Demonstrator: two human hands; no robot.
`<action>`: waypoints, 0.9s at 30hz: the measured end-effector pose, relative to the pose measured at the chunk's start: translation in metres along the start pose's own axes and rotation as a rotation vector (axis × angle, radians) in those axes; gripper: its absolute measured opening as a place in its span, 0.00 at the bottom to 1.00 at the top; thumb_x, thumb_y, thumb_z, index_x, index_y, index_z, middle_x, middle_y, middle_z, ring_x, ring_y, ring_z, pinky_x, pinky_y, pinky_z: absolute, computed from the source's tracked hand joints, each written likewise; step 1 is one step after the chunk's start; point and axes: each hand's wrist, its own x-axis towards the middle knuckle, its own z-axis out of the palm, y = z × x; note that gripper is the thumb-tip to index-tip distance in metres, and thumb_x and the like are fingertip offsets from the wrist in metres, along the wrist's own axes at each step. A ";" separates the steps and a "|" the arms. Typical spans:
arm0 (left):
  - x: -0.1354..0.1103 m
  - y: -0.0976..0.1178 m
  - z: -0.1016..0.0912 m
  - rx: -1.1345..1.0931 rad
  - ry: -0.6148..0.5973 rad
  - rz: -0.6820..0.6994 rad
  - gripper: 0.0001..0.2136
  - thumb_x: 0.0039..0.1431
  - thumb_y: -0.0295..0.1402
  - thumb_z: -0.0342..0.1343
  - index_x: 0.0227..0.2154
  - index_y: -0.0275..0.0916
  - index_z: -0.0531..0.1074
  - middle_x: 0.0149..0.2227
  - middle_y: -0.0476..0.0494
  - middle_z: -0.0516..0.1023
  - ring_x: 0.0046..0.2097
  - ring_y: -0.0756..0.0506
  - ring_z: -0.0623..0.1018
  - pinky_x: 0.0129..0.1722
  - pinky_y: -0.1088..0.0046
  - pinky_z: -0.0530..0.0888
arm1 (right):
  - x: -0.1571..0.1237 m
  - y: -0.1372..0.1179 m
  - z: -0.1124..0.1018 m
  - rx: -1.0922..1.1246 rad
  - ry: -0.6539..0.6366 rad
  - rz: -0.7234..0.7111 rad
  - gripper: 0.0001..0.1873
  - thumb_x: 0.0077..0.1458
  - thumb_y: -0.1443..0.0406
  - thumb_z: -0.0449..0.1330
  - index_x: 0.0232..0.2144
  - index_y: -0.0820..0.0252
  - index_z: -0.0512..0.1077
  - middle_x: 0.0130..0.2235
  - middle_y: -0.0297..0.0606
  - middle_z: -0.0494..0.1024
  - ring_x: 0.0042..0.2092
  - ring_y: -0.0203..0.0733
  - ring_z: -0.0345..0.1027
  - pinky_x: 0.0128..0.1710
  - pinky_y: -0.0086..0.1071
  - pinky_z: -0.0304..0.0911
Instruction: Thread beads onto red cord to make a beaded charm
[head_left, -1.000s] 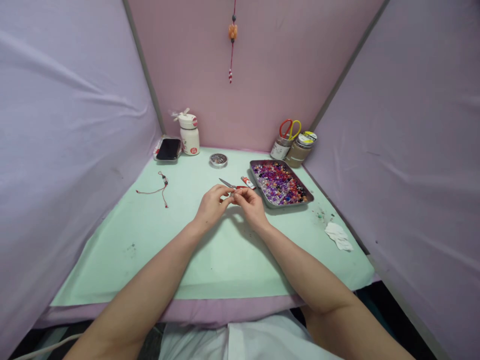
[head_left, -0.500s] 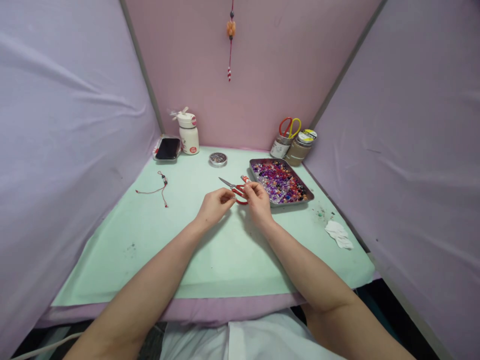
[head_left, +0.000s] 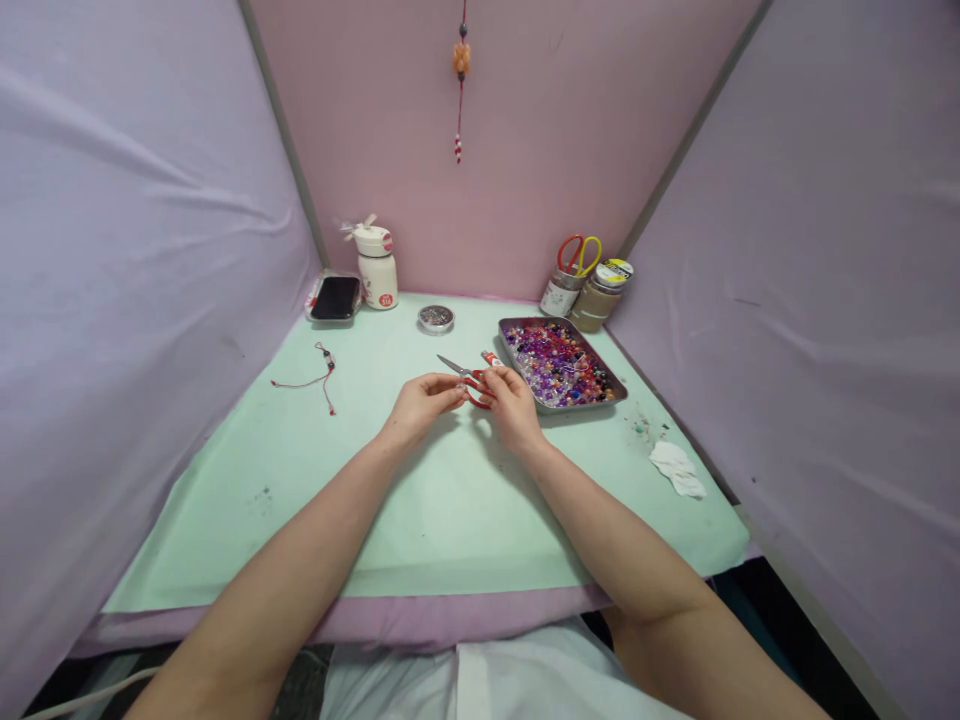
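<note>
My left hand (head_left: pixel 420 408) is closed in a pinch, thumb against fingers. At its fingertips is something tiny that I cannot make out. Close beside it, my right hand (head_left: pixel 511 408) also has thumb and fingers pressed together, and whatever they hold is too small to name. Red-handled scissors (head_left: pixel 452 366) lie between and just beyond the hands, blades towards the far left, handles partly hidden by my right fingers. A small red-and-white object (head_left: pixel 491 359) shows behind my right hand. To the right stands a metal tray (head_left: pixel 621 396) full of purple, red, clear and dark beads (head_left: pixel 553 360).
A round dish of small pieces (head_left: pixel 436 319) sits farther back. At the left lie a beaded red cord (head_left: pixel 328 372) and a phone (head_left: pixel 336 298) beside a white bottle (head_left: pixel 377 270). Jars (head_left: pixel 598 300) with scissors stand back right; crumpled tissue (head_left: pixel 677 468) lies right. A beaded cord (head_left: pixel 462 58) hangs behind.
My left hand has shifted slightly left and its fingers have straightened a little. My right hand has moved very slightly. The scissors and tray stay put.
</note>
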 end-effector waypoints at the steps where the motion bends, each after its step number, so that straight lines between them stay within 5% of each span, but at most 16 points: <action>1: -0.001 0.001 0.001 -0.005 0.003 -0.005 0.15 0.37 0.35 0.69 0.31 0.35 0.77 0.33 0.43 0.81 0.37 0.45 0.80 0.48 0.61 0.74 | -0.002 0.001 0.000 -0.033 -0.019 -0.008 0.12 0.47 0.55 0.65 0.30 0.55 0.72 0.33 0.32 0.75 0.34 0.34 0.67 0.34 0.28 0.64; 15: -0.005 0.003 0.005 0.006 0.012 -0.088 0.11 0.42 0.37 0.66 0.26 0.35 0.75 0.30 0.44 0.80 0.34 0.46 0.79 0.45 0.65 0.75 | -0.008 0.001 0.002 -0.195 -0.103 -0.127 0.09 0.50 0.58 0.63 0.29 0.57 0.71 0.30 0.32 0.73 0.28 0.33 0.62 0.31 0.28 0.59; 27: -0.004 0.004 0.005 -0.149 0.043 -0.154 0.04 0.50 0.28 0.62 0.25 0.33 0.74 0.29 0.44 0.79 0.34 0.49 0.79 0.46 0.69 0.76 | -0.008 0.001 0.000 -0.374 -0.077 -0.260 0.09 0.52 0.59 0.59 0.31 0.58 0.70 0.34 0.35 0.74 0.35 0.38 0.68 0.37 0.32 0.66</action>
